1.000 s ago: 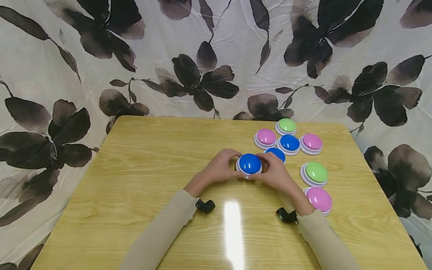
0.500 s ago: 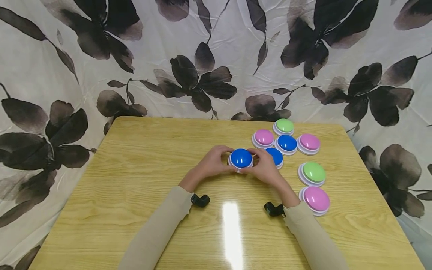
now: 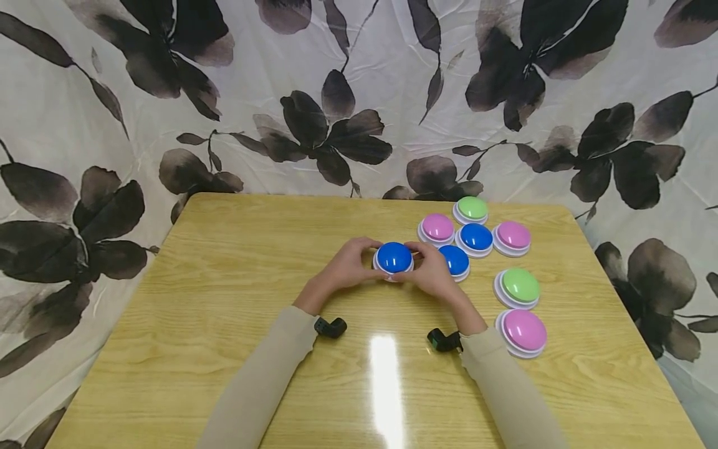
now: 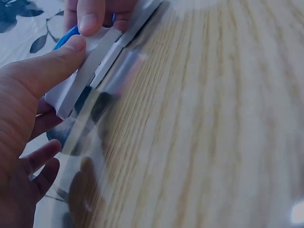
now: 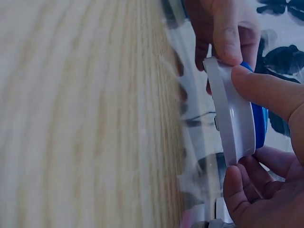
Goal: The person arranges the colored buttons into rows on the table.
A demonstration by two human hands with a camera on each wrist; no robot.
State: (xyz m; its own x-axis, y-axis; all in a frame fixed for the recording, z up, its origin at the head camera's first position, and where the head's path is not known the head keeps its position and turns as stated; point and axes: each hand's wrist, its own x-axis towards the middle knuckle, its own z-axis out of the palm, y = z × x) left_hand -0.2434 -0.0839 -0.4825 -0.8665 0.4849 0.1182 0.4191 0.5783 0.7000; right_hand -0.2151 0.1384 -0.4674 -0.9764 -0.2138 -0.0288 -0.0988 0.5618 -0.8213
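- Held item: blue-domed button [image 3: 394,259] on a white round base, near the middle of the table [image 3: 235,262], dome facing up. Can't confirm whether its base clears the tabletop.
- Left hand [image 3: 346,267]: gripping that button from its left side. Left wrist view has the left thumb [image 4: 71,54] pressed on the near side of the white base.
- Right hand [image 3: 433,274]: gripping the same button from its right side. Right wrist view has the right thumb [image 5: 251,85] on the base, with its tip close to the left thumb; fingers curl in at the opposite side.
- So 2 hands on 1 button, both closed around it.
- Next nearest: second blue button [image 3: 455,262], just right of the right hand and partly hidden by it.
- Rear right cluster: green button [image 3: 472,207] at the back, pink button [image 3: 437,227] on the left, third blue button [image 3: 477,237] in the middle, second pink button [image 3: 513,235] on the right.
- Nearer the person, right side: second green button [image 3: 520,285], then third pink button [image 3: 525,330] just below it, near the right sleeve [image 3: 505,380].
- Backdrop: white cloth [image 3: 258,56] with dark flower print.
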